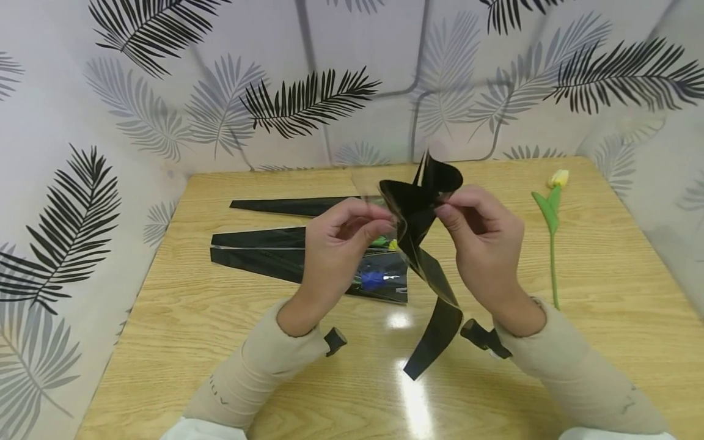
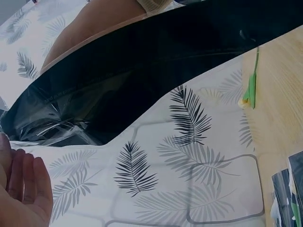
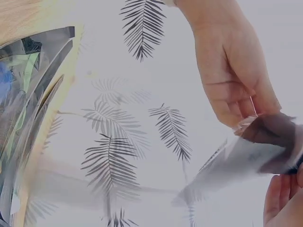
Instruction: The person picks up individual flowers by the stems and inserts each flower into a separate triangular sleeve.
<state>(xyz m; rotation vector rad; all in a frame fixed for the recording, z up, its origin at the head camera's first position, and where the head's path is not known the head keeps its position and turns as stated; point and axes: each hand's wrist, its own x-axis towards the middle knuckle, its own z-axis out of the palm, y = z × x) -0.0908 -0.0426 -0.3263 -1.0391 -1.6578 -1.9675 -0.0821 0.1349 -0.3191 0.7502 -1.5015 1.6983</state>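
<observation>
Both hands hold a black-and-clear plastic flower sleeve (image 1: 420, 211) up over the table. My left hand (image 1: 335, 253) pinches its clear edge between thumb and fingers. On the other side my right hand (image 1: 486, 244) pinches the black edge. The sleeve's top gapes and folds, and its narrow black tail hangs down toward the front of the table. In the left wrist view the black sleeve (image 2: 142, 85) stretches across above the left fingers (image 2: 28, 177). The right wrist view has both hands at the sleeve (image 3: 270, 146), partly cut off at the frame edge.
Several wrapped flowers in black-and-clear sleeves (image 1: 258, 260) lie left of centre, one with a blue bloom (image 1: 374, 280). A loose yellow tulip (image 1: 552, 223) lies at the right. Behind the wooden table (image 1: 605, 269) hangs a leaf-patterned cloth (image 1: 385, 116).
</observation>
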